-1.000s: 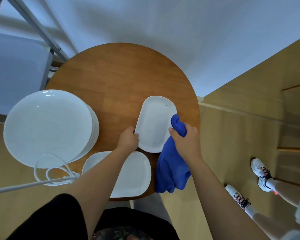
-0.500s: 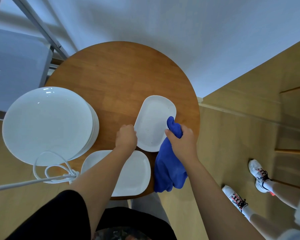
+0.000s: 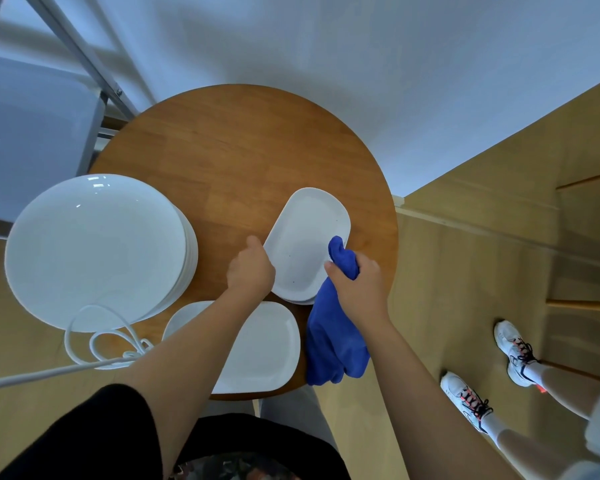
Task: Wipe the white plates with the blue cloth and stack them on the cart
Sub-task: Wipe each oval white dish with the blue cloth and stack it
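Note:
A white oblong plate point(image 3: 303, 237) lies on the round wooden table point(image 3: 222, 150), on top of at least one more like it. My left hand point(image 3: 250, 271) grips its near left edge. My right hand point(image 3: 355, 285) holds the blue cloth point(image 3: 333, 341) bunched, with the cloth's tip against the plate's right rim; the rest hangs over the table's edge. A tall stack of round white plates point(image 3: 94, 247) stands at the left. A squarish white plate point(image 3: 267, 351) lies at the near edge, partly under my left forearm.
A white cable point(image 3: 94, 344) loops across the table's near left. At the upper left stands a grey cart surface point(image 3: 32, 140) with a metal frame. Another person's legs and white sneakers point(image 3: 513, 351) are on the wooden floor at the right.
My right hand and the cloth's tip have slid slightly left onto the oblong plate's right rim. My left hand has kept its grip on the plate's edge.

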A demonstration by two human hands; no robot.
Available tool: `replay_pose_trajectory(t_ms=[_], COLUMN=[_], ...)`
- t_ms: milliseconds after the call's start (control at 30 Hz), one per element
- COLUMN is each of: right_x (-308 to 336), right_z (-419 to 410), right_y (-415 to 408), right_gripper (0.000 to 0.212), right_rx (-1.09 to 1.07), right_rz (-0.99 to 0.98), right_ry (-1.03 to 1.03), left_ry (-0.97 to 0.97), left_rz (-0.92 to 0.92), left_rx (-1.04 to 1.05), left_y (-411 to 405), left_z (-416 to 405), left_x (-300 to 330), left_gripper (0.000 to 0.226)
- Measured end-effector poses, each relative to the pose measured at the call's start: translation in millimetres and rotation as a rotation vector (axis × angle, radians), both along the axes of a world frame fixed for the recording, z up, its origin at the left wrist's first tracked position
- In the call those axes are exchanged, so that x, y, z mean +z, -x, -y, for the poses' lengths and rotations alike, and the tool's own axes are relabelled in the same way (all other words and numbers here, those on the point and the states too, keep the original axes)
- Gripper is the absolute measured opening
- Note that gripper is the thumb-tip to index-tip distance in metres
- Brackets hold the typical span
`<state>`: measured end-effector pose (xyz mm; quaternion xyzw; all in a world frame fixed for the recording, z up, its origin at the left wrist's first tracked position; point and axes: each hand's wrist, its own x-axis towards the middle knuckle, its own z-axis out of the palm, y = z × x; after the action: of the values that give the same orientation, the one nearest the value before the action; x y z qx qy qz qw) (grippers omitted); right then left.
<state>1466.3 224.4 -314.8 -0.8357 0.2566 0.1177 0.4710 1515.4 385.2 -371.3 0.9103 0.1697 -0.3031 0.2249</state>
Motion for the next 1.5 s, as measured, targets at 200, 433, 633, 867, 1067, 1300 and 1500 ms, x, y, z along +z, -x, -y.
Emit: replay_pose_trajectory(t_ms=[200, 433, 633, 867, 1067, 1300, 1500], right_x=[1.5, 15.4, 61.2, 124.1, 122.9, 129.5, 151.2], right_z=[3.4, 12.0, 16.8, -3.5, -55.7, -79.7, -89.8], right_y=[1.0, 11.3, 21.8, -0.8, 7.3, 21.5, 21.7], right_gripper=[0.03, 0.012, 0.027, 0.034, 0.063, 0.057, 0.054], right_rx=[-0.021, -0.056, -0.11, -0.049, 0.618, 0.662, 0.403], right_rz=[0.019, 0.015, 0.062, 0.126, 0.018, 0.263, 0.331], right_ry=[-0.003, -0.056, 0.017, -0.093, 0.295, 0.706, 0.702], left_ry=[0.294, 0.587, 0.763, 0.911, 1.19, 1.114, 1.021], left_rz=[0.143, 0.072, 0.025, -0.025, -0.103, -0.078, 0.109], left_rx=[0.247, 0.651, 0.752, 0.637, 0.642, 0.647, 0.562], left_y=[11.0, 9.6, 7.0, 1.0, -2.0, 28.3, 43.0], left_z=[-11.0, -9.9, -13.5, -5.4, -7.4, -10.8, -14.4], left_x=[-5.2, -0.1, 21.1, 83.7, 145.6, 183.8, 211.8], left_gripper=[0.026, 0.026, 0.03, 0.039, 0.049, 0.053, 0.055])
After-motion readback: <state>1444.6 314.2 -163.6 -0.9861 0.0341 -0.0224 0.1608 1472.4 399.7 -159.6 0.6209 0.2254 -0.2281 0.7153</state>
